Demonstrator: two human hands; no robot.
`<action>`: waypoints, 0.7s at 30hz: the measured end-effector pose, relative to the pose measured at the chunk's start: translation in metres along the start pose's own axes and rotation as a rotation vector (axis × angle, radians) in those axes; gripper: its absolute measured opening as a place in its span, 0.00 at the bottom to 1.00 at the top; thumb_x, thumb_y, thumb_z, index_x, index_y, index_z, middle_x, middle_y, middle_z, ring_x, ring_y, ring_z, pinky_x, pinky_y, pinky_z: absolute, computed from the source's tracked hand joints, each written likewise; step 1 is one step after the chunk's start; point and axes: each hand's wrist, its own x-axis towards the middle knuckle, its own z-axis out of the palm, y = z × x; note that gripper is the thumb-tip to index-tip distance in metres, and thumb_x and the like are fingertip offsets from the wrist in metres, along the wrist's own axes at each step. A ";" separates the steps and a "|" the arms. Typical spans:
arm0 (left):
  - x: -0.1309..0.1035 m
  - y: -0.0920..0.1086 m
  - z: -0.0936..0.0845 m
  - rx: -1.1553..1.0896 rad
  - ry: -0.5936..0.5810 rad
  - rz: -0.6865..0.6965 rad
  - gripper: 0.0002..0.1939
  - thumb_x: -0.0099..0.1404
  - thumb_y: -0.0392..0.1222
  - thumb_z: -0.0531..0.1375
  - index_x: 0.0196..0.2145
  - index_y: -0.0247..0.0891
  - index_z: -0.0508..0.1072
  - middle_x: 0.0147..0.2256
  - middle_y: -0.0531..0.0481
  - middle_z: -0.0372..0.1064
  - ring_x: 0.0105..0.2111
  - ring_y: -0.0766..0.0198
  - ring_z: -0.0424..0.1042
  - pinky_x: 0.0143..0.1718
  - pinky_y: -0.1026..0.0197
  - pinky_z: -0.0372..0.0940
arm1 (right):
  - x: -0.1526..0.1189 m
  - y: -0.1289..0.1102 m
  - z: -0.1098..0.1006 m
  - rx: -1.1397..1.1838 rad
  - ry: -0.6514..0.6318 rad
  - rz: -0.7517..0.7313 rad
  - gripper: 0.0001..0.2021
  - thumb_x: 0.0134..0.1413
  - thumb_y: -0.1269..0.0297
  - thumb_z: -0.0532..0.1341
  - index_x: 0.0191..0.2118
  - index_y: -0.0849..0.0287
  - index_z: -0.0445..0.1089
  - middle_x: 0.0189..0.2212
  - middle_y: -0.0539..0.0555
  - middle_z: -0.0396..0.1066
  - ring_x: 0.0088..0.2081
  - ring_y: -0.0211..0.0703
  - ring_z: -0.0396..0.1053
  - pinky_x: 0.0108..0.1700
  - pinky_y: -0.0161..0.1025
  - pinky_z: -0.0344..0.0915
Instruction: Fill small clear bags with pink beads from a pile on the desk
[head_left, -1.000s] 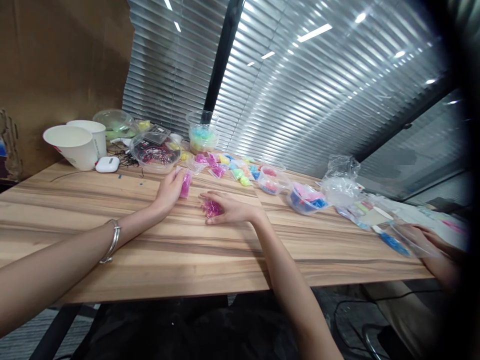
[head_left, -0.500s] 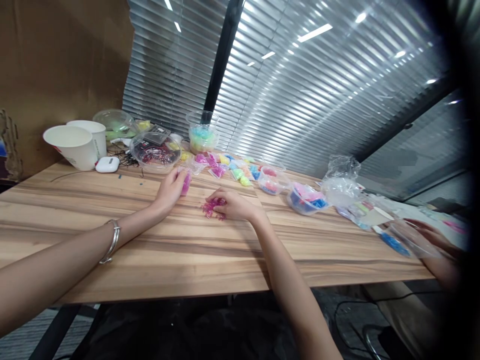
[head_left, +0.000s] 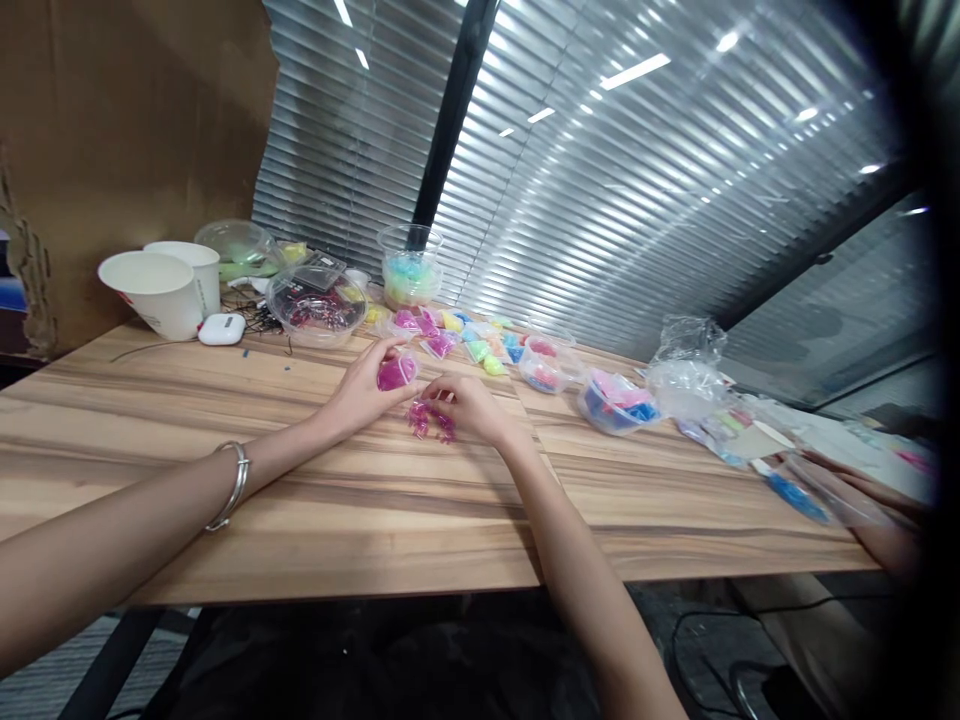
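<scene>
My left hand is closed around a small clear bag of magenta pieces, held just above the table. Close on its right, my right hand has its thumb and fingers pinched together near the bag's edge. What lies between those fingertips is hidden. Under and beside them is a small heap of loose see-through magenta pieces on the wood. Beyond both hands, several small bags of magenta pieces lie among yellow, green, orange and blue ones.
White paper cups, a white earbud case and a clear round tub stand at left. Behind is a clear cup of coloured pieces. Plastic bowls sit to the right, near another person's hand.
My left hand has moved right with the bag, now tilted next to my right hand. My right hand has lifted slightly from the loose magenta pieces, uncovering more of them.
</scene>
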 end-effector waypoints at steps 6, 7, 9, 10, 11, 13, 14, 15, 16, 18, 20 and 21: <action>0.001 0.000 -0.001 0.106 -0.040 0.106 0.27 0.51 0.52 0.66 0.46 0.41 0.67 0.44 0.48 0.66 0.47 0.57 0.65 0.49 0.58 0.59 | 0.003 -0.003 -0.001 0.069 0.156 -0.066 0.10 0.58 0.67 0.59 0.45 0.59 0.71 0.42 0.56 0.71 0.42 0.42 0.68 0.44 0.37 0.63; 0.001 0.000 -0.002 0.111 -0.043 0.117 0.26 0.51 0.51 0.67 0.45 0.41 0.67 0.44 0.49 0.66 0.47 0.57 0.65 0.49 0.58 0.59 | 0.003 -0.005 -0.002 0.081 0.178 -0.074 0.11 0.57 0.67 0.59 0.46 0.58 0.70 0.43 0.56 0.70 0.42 0.42 0.68 0.44 0.37 0.63; 0.001 -0.001 -0.001 0.126 -0.051 0.137 0.24 0.50 0.50 0.67 0.44 0.42 0.68 0.44 0.50 0.65 0.48 0.57 0.64 0.50 0.58 0.59 | 0.003 -0.009 -0.004 0.116 0.208 -0.112 0.15 0.57 0.68 0.60 0.50 0.57 0.68 0.43 0.55 0.69 0.41 0.41 0.67 0.44 0.37 0.64; 0.001 -0.001 -0.001 0.134 -0.055 0.142 0.24 0.50 0.50 0.67 0.44 0.42 0.68 0.44 0.49 0.65 0.49 0.57 0.63 0.51 0.58 0.58 | 0.002 -0.012 -0.005 0.132 0.215 -0.136 0.16 0.57 0.68 0.60 0.52 0.56 0.67 0.44 0.55 0.68 0.41 0.42 0.67 0.44 0.37 0.64; 0.001 -0.002 -0.001 0.140 -0.059 0.144 0.24 0.50 0.50 0.67 0.44 0.42 0.68 0.44 0.49 0.64 0.49 0.57 0.63 0.51 0.58 0.58 | 0.001 -0.014 -0.006 0.143 0.218 -0.160 0.17 0.57 0.68 0.59 0.53 0.55 0.66 0.44 0.55 0.68 0.42 0.42 0.67 0.45 0.38 0.64; 0.001 -0.003 -0.001 0.146 -0.065 0.148 0.25 0.51 0.50 0.67 0.45 0.42 0.67 0.45 0.48 0.64 0.50 0.56 0.63 0.52 0.57 0.58 | 0.000 -0.019 -0.007 0.152 0.212 -0.196 0.18 0.59 0.68 0.58 0.55 0.54 0.64 0.46 0.55 0.67 0.45 0.43 0.66 0.47 0.39 0.64; 0.001 -0.003 0.000 0.147 -0.067 0.152 0.25 0.51 0.50 0.67 0.45 0.42 0.67 0.45 0.48 0.64 0.50 0.56 0.63 0.52 0.57 0.58 | 0.000 -0.021 -0.008 0.153 0.208 -0.210 0.18 0.59 0.67 0.58 0.55 0.53 0.64 0.46 0.55 0.67 0.45 0.44 0.66 0.48 0.39 0.64; 0.001 -0.003 0.000 0.148 -0.067 0.156 0.26 0.51 0.51 0.67 0.45 0.41 0.67 0.45 0.48 0.64 0.50 0.56 0.63 0.52 0.56 0.58 | -0.001 -0.023 -0.008 0.155 0.204 -0.220 0.19 0.60 0.66 0.58 0.56 0.53 0.63 0.45 0.55 0.68 0.45 0.44 0.66 0.48 0.40 0.64; 0.001 -0.003 0.000 0.148 -0.068 0.160 0.26 0.51 0.51 0.67 0.45 0.41 0.67 0.45 0.48 0.64 0.50 0.56 0.63 0.52 0.56 0.58 | -0.001 -0.024 -0.008 0.157 0.204 -0.231 0.19 0.60 0.66 0.58 0.57 0.53 0.62 0.45 0.55 0.68 0.44 0.44 0.66 0.48 0.40 0.64; 0.001 -0.002 -0.001 0.145 -0.077 0.167 0.26 0.51 0.52 0.66 0.45 0.41 0.67 0.45 0.48 0.65 0.50 0.56 0.63 0.51 0.56 0.59 | -0.001 -0.024 -0.008 0.156 0.222 -0.258 0.19 0.59 0.65 0.59 0.57 0.53 0.63 0.43 0.55 0.69 0.43 0.44 0.67 0.47 0.42 0.65; 0.000 0.000 -0.001 0.135 -0.091 0.172 0.25 0.52 0.52 0.66 0.44 0.41 0.67 0.45 0.48 0.65 0.49 0.56 0.64 0.50 0.56 0.59 | 0.000 -0.022 -0.007 0.151 0.256 -0.289 0.19 0.58 0.65 0.60 0.55 0.52 0.64 0.42 0.54 0.70 0.42 0.44 0.67 0.46 0.42 0.66; 0.000 0.002 -0.002 0.128 -0.099 0.170 0.24 0.53 0.52 0.66 0.44 0.40 0.67 0.44 0.49 0.66 0.48 0.57 0.64 0.50 0.57 0.59 | 0.001 -0.022 -0.006 0.152 0.274 -0.303 0.18 0.58 0.65 0.60 0.54 0.53 0.65 0.41 0.54 0.70 0.41 0.44 0.68 0.45 0.42 0.66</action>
